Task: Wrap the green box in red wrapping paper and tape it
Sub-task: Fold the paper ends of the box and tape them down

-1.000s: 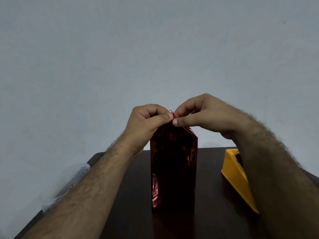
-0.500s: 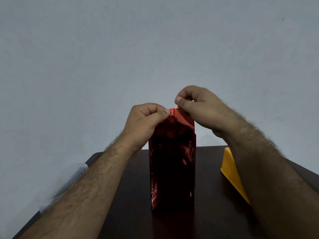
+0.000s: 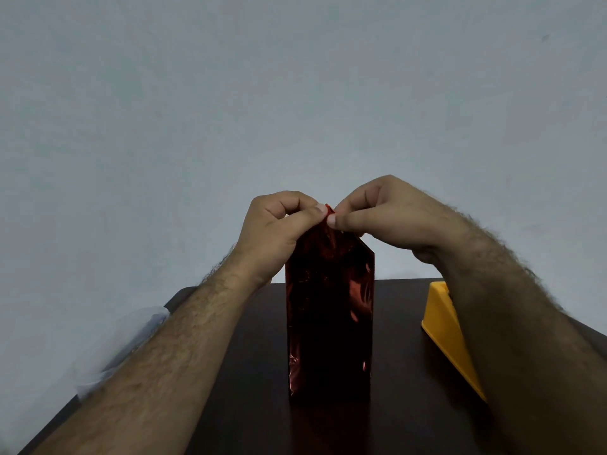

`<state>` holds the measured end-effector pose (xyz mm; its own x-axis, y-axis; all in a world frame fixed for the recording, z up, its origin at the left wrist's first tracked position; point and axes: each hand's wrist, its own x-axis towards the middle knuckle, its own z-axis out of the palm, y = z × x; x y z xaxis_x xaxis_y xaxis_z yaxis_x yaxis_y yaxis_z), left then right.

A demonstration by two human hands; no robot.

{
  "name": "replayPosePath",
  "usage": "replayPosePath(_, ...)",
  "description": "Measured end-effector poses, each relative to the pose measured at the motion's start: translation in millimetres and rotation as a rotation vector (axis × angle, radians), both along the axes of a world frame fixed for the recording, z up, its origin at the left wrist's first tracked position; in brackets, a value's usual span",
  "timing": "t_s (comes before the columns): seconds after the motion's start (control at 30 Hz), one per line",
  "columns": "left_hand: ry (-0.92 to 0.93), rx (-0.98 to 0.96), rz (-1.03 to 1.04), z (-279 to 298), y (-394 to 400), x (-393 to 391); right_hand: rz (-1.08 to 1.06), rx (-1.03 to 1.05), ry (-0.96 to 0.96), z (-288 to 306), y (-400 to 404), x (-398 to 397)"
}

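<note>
Left hand [image 3: 279,228] and right hand [image 3: 387,215] raised, fingertips meeting, pinching the red wrapping paper [image 3: 330,290]

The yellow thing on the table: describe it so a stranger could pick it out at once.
Start at the dark table, where a tall box in red wrapping paper stands upright in the middle. Look to its right, partly behind the person's right forearm: the yellow wedge-shaped object sits there, apart from the box. It is the only yellow, sloped thing; the clear plastic at the left edge is pale and see-through.

A dark table [image 3: 249,405] stands against a plain wall [image 3: 295,93] (pale grey).
</note>
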<state>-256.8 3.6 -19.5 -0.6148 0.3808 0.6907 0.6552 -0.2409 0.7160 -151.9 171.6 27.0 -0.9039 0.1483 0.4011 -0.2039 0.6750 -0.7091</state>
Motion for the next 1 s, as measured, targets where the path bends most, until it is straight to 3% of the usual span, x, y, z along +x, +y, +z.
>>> replayPosePath(0.6, -0.063, -0.054, -0.136, 7.4, -7.6, -7.7, 0.139, -0.115, 0.018, -9.5, 10.8, -13.4)
replayPosePath(0.73, -0.09, -0.052, -0.077, 4.3, -7.6, -7.2, 0.13, -0.167, 0.011, -11.7, 9.5, -15.3)
replayPosePath(0.9, -0.156, -0.337, -0.135, -3.5, -14.7, -24.9, 0.087, -0.252, -0.018, -11.0, 9.5, -19.8)
replayPosePath(1.0, -0.169, -0.396, -0.149, -8.3, -12.7, -27.1, 0.079, -0.296, -0.014, -11.4, 9.7, -22.7)
